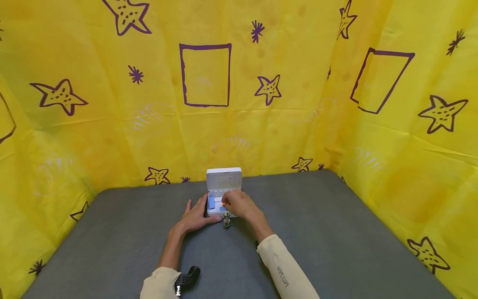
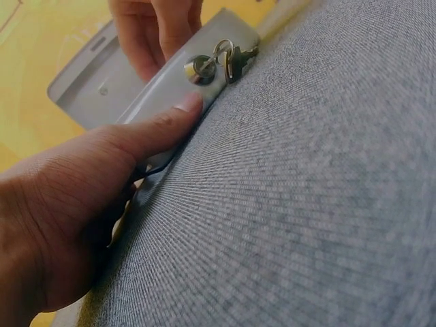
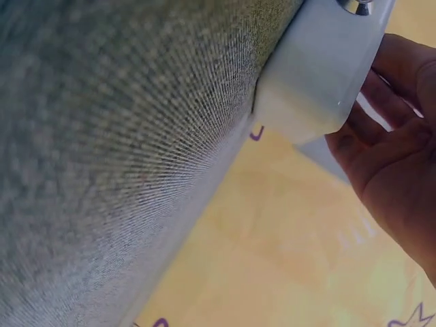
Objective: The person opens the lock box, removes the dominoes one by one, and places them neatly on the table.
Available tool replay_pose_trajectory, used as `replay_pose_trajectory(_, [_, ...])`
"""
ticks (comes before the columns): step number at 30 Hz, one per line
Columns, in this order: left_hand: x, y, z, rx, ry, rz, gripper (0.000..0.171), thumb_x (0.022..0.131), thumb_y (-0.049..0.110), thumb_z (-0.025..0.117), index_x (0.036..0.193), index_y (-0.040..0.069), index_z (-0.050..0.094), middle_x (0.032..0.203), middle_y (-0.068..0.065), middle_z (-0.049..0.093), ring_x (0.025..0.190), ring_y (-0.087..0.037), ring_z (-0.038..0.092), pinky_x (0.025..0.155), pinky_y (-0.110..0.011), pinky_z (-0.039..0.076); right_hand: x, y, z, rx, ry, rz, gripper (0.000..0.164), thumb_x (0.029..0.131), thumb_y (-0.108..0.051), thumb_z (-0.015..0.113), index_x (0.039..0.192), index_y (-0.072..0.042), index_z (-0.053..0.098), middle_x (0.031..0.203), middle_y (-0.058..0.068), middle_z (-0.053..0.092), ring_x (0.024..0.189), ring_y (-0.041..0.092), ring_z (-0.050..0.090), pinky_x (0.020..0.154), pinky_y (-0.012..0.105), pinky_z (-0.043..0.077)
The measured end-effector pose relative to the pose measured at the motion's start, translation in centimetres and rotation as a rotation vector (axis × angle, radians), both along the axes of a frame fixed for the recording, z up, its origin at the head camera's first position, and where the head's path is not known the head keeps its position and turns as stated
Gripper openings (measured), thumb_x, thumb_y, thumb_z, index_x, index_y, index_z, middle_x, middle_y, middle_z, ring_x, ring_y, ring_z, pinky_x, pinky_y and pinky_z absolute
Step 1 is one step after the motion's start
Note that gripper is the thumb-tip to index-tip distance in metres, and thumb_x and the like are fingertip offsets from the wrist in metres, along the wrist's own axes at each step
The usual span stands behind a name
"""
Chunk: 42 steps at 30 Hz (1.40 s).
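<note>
A small white metal cash box (image 1: 211, 214) stands on the table with its lid (image 1: 224, 181) raised at the back. My left hand (image 1: 196, 216) holds the box at its front left corner, thumb along the front wall and fingers along the left side. Over the open box, my right hand (image 1: 239, 203) pinches a small orange thing (image 1: 224, 204), mostly hidden by the fingers. Inside lies a blue block-like piece (image 1: 211, 202) at the left, with another bit of blue (image 1: 223, 209) below the right fingertips. From the front lock (image 2: 200, 69) hang keys on a ring (image 2: 238, 63).
A dark grey table (image 1: 354, 241) spreads around the box. Yellow cloth (image 1: 298, 128) with drawn purple stars and frames hangs behind it and along both sides. A black strap (image 1: 186, 279) sits at the left sleeve.
</note>
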State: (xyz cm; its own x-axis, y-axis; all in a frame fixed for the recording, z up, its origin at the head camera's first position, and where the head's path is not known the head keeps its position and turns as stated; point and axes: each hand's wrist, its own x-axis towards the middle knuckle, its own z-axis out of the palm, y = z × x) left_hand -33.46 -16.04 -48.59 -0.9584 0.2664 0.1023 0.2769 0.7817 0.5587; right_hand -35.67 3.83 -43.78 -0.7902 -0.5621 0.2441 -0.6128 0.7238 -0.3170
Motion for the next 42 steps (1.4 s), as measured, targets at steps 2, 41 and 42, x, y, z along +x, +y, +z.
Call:
replay_pose_trajectory(2, [0.02,0.01,0.11,0.015,0.005,-0.003,0.102,0.073,0.059,0.065,0.146,0.009,0.015,0.146,-0.014,0.029,0.134,-0.029,0.026,0.105,-0.058,-0.007,0.16,-0.13,0.00,0.017,0.019,-0.004,0.012,0.085,-0.010,0.062,0.093,-0.013,0.070,0.085,-0.005,0.063,0.073,0.011,0.055,0.068,0.025,0.047])
replay_pose_trajectory(41, [-0.41,0.01,-0.38,0.013,-0.004,-0.003,0.104,0.072,0.064,0.063,0.146,0.010,0.013,0.147,-0.015,0.027,0.135,-0.030,0.024,0.105,-0.058,-0.008,0.01,-0.30,-0.08,0.006,-0.086,0.090,0.014,0.086,-0.003,0.060,0.094,-0.003,0.072,0.092,0.005,0.067,0.077,0.012,0.055,0.071,0.023,0.048])
replay_pose_trajectory(42, [-0.44,-0.02,-0.47,0.010,0.001,-0.007,0.104,0.072,0.064,0.062,0.146,0.010,0.013,0.147,-0.015,0.027,0.135,-0.031,0.024,0.105,-0.058,-0.008,0.00,-0.29,-0.10,0.011,-0.086,0.093,0.014,0.087,-0.004,0.060,0.094,-0.003,0.072,0.091,0.005,0.067,0.076,0.012,0.055,0.070,0.023,0.047])
